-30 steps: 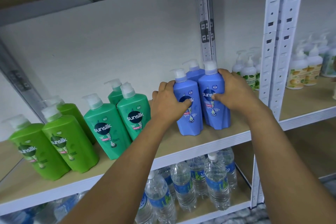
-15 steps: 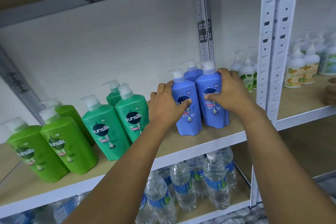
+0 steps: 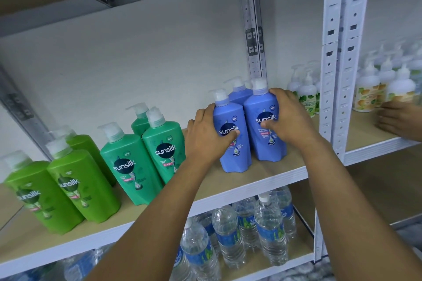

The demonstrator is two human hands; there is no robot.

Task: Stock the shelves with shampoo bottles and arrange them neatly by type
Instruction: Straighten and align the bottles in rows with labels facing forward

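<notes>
Three blue Sunsilk pump bottles stand at the right end of the wooden shelf [image 3: 269,173]. My left hand [image 3: 206,138] grips the front left blue bottle [image 3: 234,157], thumb across its label. My right hand [image 3: 290,121] grips the front right blue bottle [image 3: 262,107]. A third blue bottle [image 3: 238,93] stands behind them. To the left stand three teal-green bottles [image 3: 130,166] and, further left, three light green bottles [image 3: 77,187], all upright.
White perforated shelf posts [image 3: 340,75] border the bay on the right. Beyond them stand several white pump bottles [image 3: 367,89], with another person's hand [image 3: 399,121] reaching among them. Several water bottles [image 3: 269,230] fill the shelf below.
Both hands stay on the two front blue bottles, which barely shift. Another person's hand has come further into view on the right-hand shelf.
</notes>
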